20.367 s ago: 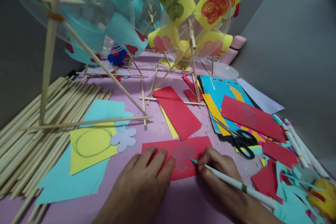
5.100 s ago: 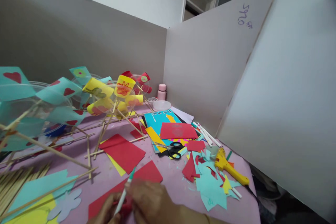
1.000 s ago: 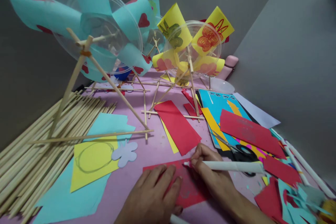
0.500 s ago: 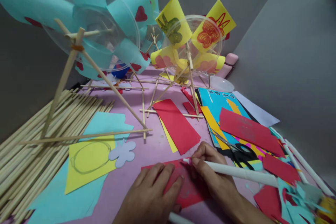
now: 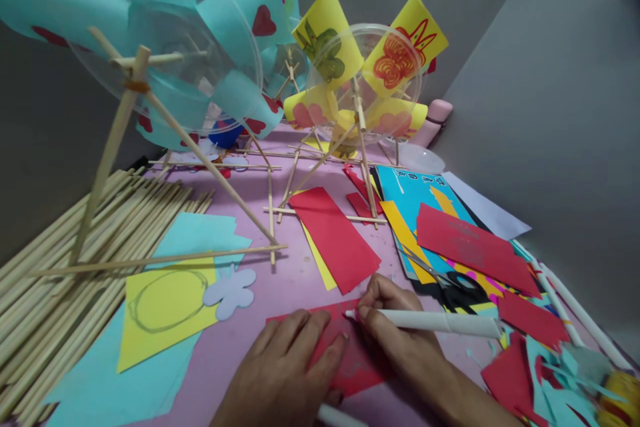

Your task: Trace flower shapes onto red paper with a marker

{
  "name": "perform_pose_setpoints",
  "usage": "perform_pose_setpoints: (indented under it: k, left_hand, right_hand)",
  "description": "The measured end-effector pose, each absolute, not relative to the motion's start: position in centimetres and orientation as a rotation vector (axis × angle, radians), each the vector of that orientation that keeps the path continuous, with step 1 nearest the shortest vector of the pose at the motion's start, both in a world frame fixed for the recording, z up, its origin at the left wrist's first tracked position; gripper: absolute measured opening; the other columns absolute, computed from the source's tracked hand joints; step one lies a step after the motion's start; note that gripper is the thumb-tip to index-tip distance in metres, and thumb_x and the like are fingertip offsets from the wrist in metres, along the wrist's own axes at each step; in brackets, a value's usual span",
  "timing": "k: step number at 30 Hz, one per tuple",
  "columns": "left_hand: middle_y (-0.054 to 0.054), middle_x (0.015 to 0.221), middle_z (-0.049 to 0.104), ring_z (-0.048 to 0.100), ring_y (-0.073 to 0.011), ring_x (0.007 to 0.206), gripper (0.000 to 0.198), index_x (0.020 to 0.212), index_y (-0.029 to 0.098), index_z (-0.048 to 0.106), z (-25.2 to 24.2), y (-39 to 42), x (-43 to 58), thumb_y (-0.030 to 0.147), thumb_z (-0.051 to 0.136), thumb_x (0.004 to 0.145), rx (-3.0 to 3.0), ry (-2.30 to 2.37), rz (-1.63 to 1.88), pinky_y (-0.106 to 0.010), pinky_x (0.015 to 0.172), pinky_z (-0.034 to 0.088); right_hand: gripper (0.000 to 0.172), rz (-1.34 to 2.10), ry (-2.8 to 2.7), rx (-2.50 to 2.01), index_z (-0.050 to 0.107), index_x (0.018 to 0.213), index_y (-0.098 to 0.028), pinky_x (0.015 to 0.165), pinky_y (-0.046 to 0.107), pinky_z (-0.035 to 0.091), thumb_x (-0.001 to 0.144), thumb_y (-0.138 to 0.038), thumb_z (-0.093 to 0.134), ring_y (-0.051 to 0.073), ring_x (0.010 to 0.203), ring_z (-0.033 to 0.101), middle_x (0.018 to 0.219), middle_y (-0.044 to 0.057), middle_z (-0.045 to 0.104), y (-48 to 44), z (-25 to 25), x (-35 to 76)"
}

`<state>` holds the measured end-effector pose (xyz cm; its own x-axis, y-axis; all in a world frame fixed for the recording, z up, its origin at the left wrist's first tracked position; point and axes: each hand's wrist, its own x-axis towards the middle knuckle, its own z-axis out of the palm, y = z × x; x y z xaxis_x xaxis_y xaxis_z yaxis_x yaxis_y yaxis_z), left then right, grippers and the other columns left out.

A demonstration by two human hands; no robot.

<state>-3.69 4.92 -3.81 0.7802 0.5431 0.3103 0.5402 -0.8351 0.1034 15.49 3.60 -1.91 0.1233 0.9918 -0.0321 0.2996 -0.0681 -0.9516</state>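
Note:
My right hand (image 5: 393,323) pinches a white marker (image 5: 440,322) near its pink tip, which rests on a piece of red paper (image 5: 357,367). Faint marks show on that paper. Lying across the paper's left part is my left hand (image 5: 287,367), its fingers stretched out and a little bent. A white stick-like thing (image 5: 340,417) pokes out beneath the left hand; whether it is held I cannot tell. Beyond the hands lies a larger red strip (image 5: 340,240) over a yellow one. Scissors (image 5: 457,285) with black handles lie to the right.
Two pinwheels on stick stands, one blue (image 5: 230,20) and one yellow (image 5: 395,67), rise at the back. Bamboo sticks (image 5: 100,260) fill the left. Yellow paper (image 5: 165,313) with a drawn circle touches a lilac flower cutout (image 5: 231,295). Red and blue scraps (image 5: 555,373) lie right.
The marker tip has moved slightly left and down over the red paper, and its shaft lies more level. My left hand stays on the paper. The view has shifted slightly.

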Motion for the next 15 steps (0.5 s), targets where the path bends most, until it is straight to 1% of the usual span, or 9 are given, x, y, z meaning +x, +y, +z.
perform_pose_setpoints:
  k: [7,11,15]
  left_hand:
    - [-0.003,0.12,0.061,0.055,-0.024,0.103,0.031,0.12,0.027,0.055,-3.57,4.7,-3.55,0.04,0.051,0.093,2.932,0.934,0.497,-0.038,0.084,0.047]
    - [-0.003,0.118,0.062,0.055,-0.0233,0.102,0.029,0.119,0.027,0.055,-3.53,4.69,-3.54,0.034,0.052,0.092,2.949,0.934,0.502,-0.036,0.082,0.047]
    - [-0.004,0.12,0.061,0.055,-0.0239,0.103,0.031,0.12,0.026,0.055,-3.61,4.6,-3.47,0.031,0.055,0.089,2.943,0.95,0.529,-0.037,0.084,0.047]
  right_hand:
    - [0.011,0.978,-1.361,-1.543,0.047,0.064,-0.023,0.051,0.026,0.03,0.075,-0.023,0.047,0.015,0.055,0.041,0.058,-0.004,0.046,3.57,-1.94,15.65]
    - [0.012,1.006,-1.351,-1.532,0.046,0.064,-0.023,0.05,0.026,0.03,0.075,-0.023,0.048,0.014,0.054,0.042,0.057,-0.004,0.047,3.5,-1.89,15.7]
    - [0.012,1.019,-1.334,-1.538,0.046,0.063,-0.023,0.049,0.026,0.03,0.075,-0.024,0.049,0.014,0.053,0.042,0.055,-0.005,0.046,3.53,-1.71,15.61]
